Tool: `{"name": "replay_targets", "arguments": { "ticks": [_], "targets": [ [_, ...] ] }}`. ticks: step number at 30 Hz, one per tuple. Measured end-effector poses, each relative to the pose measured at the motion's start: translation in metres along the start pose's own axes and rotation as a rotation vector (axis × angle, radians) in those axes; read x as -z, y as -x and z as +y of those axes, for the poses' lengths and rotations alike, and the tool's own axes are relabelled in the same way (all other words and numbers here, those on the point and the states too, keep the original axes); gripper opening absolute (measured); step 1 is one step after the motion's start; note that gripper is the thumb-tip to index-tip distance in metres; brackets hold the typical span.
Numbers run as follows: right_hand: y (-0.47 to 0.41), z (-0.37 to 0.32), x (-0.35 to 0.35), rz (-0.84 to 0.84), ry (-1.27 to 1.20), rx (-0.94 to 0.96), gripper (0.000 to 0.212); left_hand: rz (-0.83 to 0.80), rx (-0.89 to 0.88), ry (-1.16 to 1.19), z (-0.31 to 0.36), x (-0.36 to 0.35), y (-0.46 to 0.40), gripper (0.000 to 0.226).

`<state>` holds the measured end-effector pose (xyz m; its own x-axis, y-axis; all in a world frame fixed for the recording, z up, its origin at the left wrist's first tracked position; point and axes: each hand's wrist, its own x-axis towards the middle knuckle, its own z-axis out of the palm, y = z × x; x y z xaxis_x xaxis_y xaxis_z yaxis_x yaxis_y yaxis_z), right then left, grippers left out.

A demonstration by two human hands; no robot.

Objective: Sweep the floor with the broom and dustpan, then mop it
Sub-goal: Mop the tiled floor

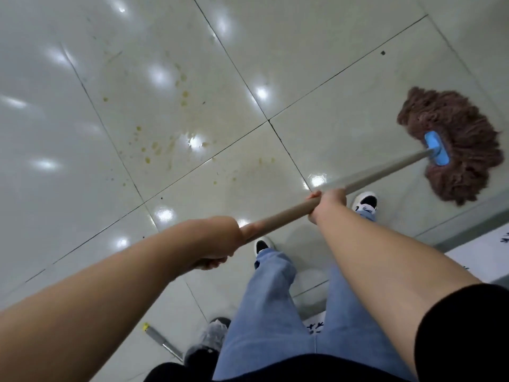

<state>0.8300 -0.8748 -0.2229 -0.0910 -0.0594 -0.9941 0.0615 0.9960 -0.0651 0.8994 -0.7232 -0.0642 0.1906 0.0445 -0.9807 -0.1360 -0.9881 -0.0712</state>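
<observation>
Mopping stage, judged from the tool in hand. Gripped the mop handle (278, 215) with both hands: left hand (220, 241) wrapped round the near end, right hand (327, 202) closed on it further along, toward the mop head (457, 142). Mop head down on the floor (316, 64), well to the right of the yellow-brown stains (162, 133) and just beyond the right shoe (365, 202).

Likely handling: long, stiff, smooth beige pole, light in itself but head-heavy if the strings were wet; a wide two-hand hold as here suited to steer it. Head soft, shaggy brown yarn fanned in a floppy arc round a hard blue plastic clamp (436, 147), probably dragging rather than gliding.

Floor of large glossy pale tiles with dark thin joints, reflecting ceiling lights, likely slippery once wet. Stains small, scattered, blotchy. Below the stains, near the frame's bottom edge, a metal tube with a yellow tip (157, 336) beside a grey covered shoe (212, 337).
</observation>
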Motion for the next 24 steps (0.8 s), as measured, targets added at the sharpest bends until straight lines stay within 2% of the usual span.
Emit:
{"name": "replay_targets", "arguments": {
  "ticks": [3, 6, 11, 14, 17, 19, 24],
  "targets": [
    [-0.022, -0.081, 0.018, 0.05, 0.002, 0.06, 0.038, -0.042, -0.104, -0.059, 0.083, -0.017, -0.015, 0.034],
    [-0.039, -0.173, 0.029, 0.028, -0.028, 0.123, 0.04, -0.075, -0.13, -0.055, 0.179, -0.02, -0.029, 0.031],
    [-0.039, -0.3, 0.038, -0.067, -0.058, 0.214, 0.044, -0.065, -0.2, 0.04, 0.332, 0.003, -0.046, 0.045],
    [-0.04, -0.359, 0.036, -0.098, -0.126, 0.285, 0.041, -0.051, -0.152, 0.153, 0.393, 0.013, -0.052, 0.053],
    [-0.046, -0.39, 0.028, -0.12, -0.075, 0.261, 0.037, -0.105, -0.112, 0.272, 0.417, 0.017, -0.055, 0.052],
    [-0.049, -0.388, 0.016, -0.124, 0.066, 0.201, 0.034, -0.117, -0.122, 0.221, 0.411, 0.02, -0.056, 0.053],
    [-0.039, -0.32, -0.025, -0.176, 0.412, 0.04, 0.028, -0.053, -0.131, 0.051, 0.329, 0.056, -0.061, 0.057]
  ]
}}
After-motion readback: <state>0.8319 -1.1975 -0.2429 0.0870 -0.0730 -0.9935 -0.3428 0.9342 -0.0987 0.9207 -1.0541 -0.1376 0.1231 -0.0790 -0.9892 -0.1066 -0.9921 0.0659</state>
